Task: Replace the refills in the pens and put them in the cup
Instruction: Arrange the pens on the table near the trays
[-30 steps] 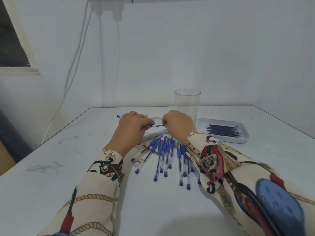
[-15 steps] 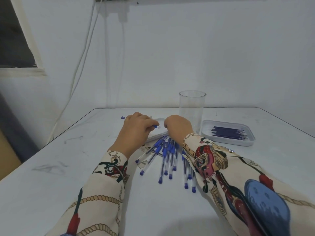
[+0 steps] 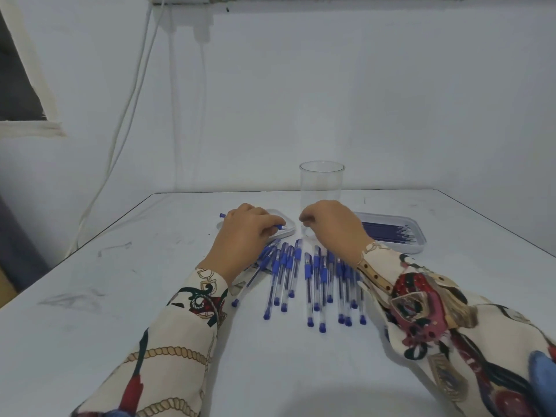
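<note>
White table [image 3: 156,296] against a plain white wall, cables hanging down at left. Task looks barely started: cup [image 3: 321,188] stands at the far middle of the table, clear, and no pens show in it. Pen pile [image 3: 307,278] lies capped on the table between the two forearms, roughly parallel, caps pointing away from the person, none visibly opened. Refill tray [image 3: 394,233] sits right of the cup, holding a bundle of dark purple refills. Second shallow tray [image 3: 284,228] sits left of the cup, mostly hidden under the left hand; contents cannot be told. Left hand [image 3: 246,233] is palm down over that tray, fingers curled round one pen [image 3: 278,226], whose blue tip end pokes out to the right past the fingertips and whose blue end cap shows at the hand's far left side. Right hand [image 3: 331,224] hovers just in front of the cup base, fingers curled under, thumb and forefinger seemingly pinched; whether anything thin such as a refill sits in that pinch cannot be told. Hands are near each other but apart. Likely step: one pen being worked on, old refill out or new one still to go in. Left to do, as judged: nearly everything, i.e. the whole pile to refill and drop in the cup.
</note>
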A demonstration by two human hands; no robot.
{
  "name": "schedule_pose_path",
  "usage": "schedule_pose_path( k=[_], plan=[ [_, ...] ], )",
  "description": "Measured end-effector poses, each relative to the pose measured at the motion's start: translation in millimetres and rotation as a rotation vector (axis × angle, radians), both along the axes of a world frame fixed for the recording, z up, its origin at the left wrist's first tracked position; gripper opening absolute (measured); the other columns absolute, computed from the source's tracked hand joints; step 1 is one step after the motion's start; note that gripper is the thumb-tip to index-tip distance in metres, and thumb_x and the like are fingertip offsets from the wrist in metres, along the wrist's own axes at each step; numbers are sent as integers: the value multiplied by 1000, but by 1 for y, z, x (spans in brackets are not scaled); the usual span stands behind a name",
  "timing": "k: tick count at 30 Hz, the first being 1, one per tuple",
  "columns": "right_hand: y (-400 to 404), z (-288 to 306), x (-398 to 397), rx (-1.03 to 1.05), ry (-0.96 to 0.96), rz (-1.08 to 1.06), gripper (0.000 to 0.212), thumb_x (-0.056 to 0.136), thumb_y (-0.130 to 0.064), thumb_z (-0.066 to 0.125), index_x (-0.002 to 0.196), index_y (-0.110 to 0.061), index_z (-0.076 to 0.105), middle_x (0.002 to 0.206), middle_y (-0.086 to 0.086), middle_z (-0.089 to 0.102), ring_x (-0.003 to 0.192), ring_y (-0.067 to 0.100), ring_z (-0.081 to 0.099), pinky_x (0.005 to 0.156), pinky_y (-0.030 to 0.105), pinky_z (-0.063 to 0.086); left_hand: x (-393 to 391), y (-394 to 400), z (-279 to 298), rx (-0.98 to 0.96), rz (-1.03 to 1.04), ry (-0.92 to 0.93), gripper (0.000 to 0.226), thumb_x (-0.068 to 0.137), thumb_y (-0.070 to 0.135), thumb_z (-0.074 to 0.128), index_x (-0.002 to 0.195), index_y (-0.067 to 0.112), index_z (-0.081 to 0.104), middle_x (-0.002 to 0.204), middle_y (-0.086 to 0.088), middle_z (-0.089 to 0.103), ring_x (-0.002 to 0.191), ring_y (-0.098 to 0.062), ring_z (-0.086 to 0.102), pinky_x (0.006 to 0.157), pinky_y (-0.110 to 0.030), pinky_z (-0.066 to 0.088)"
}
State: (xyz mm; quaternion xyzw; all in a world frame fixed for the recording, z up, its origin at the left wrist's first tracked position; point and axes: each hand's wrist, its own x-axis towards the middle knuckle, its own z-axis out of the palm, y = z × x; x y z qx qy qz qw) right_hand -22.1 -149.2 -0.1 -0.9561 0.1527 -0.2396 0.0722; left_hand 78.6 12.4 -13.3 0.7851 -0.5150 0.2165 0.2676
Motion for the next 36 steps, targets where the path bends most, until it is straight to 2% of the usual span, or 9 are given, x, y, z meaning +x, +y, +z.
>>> schedule_pose_path(
  k=[4,8,11,14,16,22,26,36],
  plan=[
    [-14,6,-26,81,-2,-55,23,96,-21,52,110,-23,70,115,0,67,105,20,60,91,35,47,-13,-11,2,8,-13,-1,21,92,18,55,107,23,70,100,0,68,99,-24,50,87,-41,39],
    [-27,6,-44,143,18,-113,19,92,-20,57,103,-22,73,109,-1,69,100,18,62,89,37,50,-24,-21,1,68,-31,-18,23,94,21,52,111,25,68,102,-1,67,100,-24,49,86,-37,38],
    [-40,4,-53,192,16,-184,17,90,-19,59,98,-23,73,107,-5,68,98,14,61,81,29,48,-31,-28,0,148,-40,-42,26,96,23,48,116,28,65,106,1,65,103,-22,47,88,-34,36],
    [-56,1,-59,219,56,-248,16,90,-18,59,95,-24,73,106,-6,67,92,11,58,73,24,39,-37,-33,-3,123,-57,-23,26,95,22,50,115,27,65,106,1,66,103,-22,47,88,-35,36],
    [-66,0,-62,205,108,-294,15,89,-19,61,89,-28,73,105,-7,67,86,10,55,71,24,38,-40,-37,-6,95,-64,-3,26,95,21,50,115,26,66,105,0,66,102,-23,48,88,-34,36],
    [-86,0,-64,124,248,-373,22,89,-19,60,81,-34,73,105,-6,66,89,17,58,70,27,41,-41,-39,-9,109,-64,-24,26,95,23,49,115,26,65,107,1,65,104,-21,47,90,-34,36],
    [-89,0,-62,105,264,-373,19,89,-21,60,85,-32,75,104,-6,67,93,18,60,71,27,42,-41,-39,-11,130,-59,-26,27,96,24,48,117,27,64,110,2,64,105,-20,46,90,-32,34],
    [-94,-4,-57,54,264,-380,16,86,-21,62,83,-30,75,96,-8,66,84,16,60,67,27,42,-38,-37,-14,139,-29,-24,28,97,25,47,119,29,63,114,4,64,108,-18,45,93,-32,35]
  ],
)
